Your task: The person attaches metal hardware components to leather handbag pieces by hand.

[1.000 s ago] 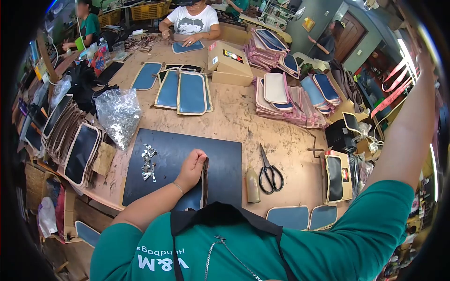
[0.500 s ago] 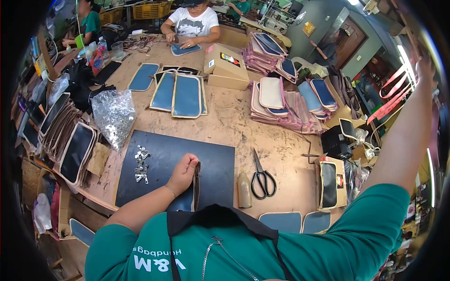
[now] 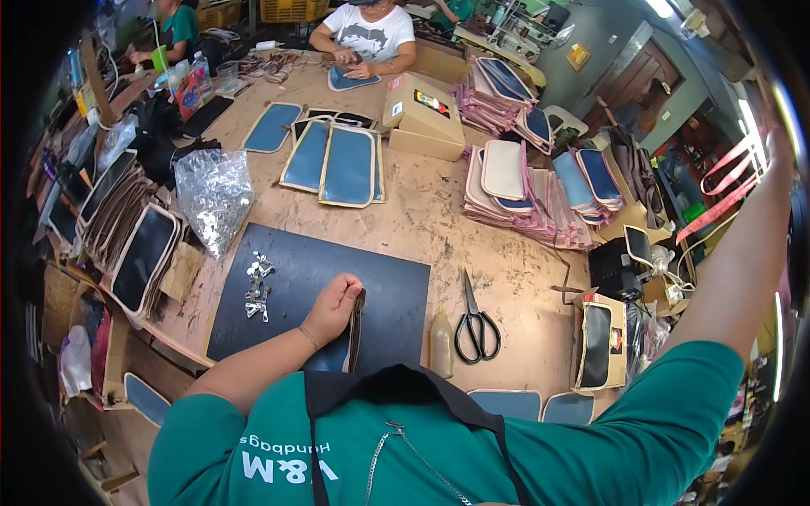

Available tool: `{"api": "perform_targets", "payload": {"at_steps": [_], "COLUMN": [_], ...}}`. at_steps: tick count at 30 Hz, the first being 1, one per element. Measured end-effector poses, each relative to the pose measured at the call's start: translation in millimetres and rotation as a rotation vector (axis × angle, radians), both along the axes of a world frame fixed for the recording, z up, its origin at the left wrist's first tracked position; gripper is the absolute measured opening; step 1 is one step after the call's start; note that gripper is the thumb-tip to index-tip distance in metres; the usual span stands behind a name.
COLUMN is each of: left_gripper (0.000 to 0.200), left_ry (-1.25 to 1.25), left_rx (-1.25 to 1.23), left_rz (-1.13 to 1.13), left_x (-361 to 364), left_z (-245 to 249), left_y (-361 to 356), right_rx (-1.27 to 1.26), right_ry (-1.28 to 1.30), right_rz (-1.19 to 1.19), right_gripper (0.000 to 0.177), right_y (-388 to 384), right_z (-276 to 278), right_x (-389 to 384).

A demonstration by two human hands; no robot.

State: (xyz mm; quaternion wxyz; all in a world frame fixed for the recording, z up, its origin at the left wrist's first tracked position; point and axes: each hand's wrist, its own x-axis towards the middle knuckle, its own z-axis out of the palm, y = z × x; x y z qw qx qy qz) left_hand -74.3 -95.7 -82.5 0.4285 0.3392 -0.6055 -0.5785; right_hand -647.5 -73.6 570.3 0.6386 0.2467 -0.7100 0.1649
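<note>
My left hand (image 3: 335, 308) is closed on the upper edge of a blue leather pouch piece (image 3: 337, 352) with brown edges, held upright on edge close to my body. The black mat (image 3: 380, 282) lies beneath it. Small silver metal clips (image 3: 256, 287) are grouped on the mat, left of that hand. My right hand (image 3: 778, 152) is raised high at the far right, beside a hanging red measuring tape (image 3: 717, 202). Its fingers are dark and blurred at the edge of view. Black-handled scissors (image 3: 477, 325) and a small amber bottle (image 3: 441, 344) are right of the mat.
A plastic bag of metal parts (image 3: 213, 198) sits left of the mat. Blue panels (image 3: 348, 164) lie farther back near a cardboard box (image 3: 426, 114). Pink-edged panels (image 3: 506, 169) are stacked at the right, dark panels (image 3: 145, 260) at the left. A co-worker (image 3: 371, 38) sits opposite.
The whole view has shifted a little, so the table's contents appear slightly farther right. My left hand keeps its grip, and my right arm stays raised. The person by the door has changed posture.
</note>
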Motion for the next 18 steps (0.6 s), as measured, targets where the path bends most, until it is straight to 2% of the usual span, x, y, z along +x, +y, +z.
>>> {"api": "perform_targets", "payload": {"at_steps": [7, 10, 11, 13, 15, 16, 18], "left_gripper": [0.018, 0.018, 0.019, 0.019, 0.019, 0.02, 0.02], "left_ry": [-0.033, -0.016, 0.002, 0.0, -0.039, -0.044, -0.056], "left_rx": [-0.036, -0.039, -0.044, -0.056, -0.071, -0.067, -0.057], "left_rz": [0.013, -0.006, -0.013, -0.017, -0.014, -0.021, -0.041], "left_x": [0.8, -1.7, -2.8, -1.9, -1.0, -0.6, 0.8], "left_z": [-1.9, -5.0, -7.5, -8.6, -6.1, -3.3, 3.5], "left_y": [-0.7, -1.0, -2.3, -3.3, -3.4, -2.8, -1.7], "right_rx": [-0.109, -0.162, -0.093, 0.002, 0.063, 0.102, 0.107], "right_ry": [0.112, 0.222, 0.405, 0.515, 0.253, 0.068, -0.311], "right_rz": [0.036, 0.086, 0.059, 0.232, 0.495, 0.554, 0.887], "right_gripper": [0.029, 0.035, 0.029, 0.024, 0.023, 0.022, 0.019], "right_y": [8.7, 29.8, 45.5, 70.3, 79.0, 77.8, 57.4], "right_z": [-42.0, -83.9, -102.5, -149.7, -210.2, -241.7, -305.9], "right_x": [-8.4, 16.2, 20.1, 41.5, 88.2, 108.3, 144.6]}}
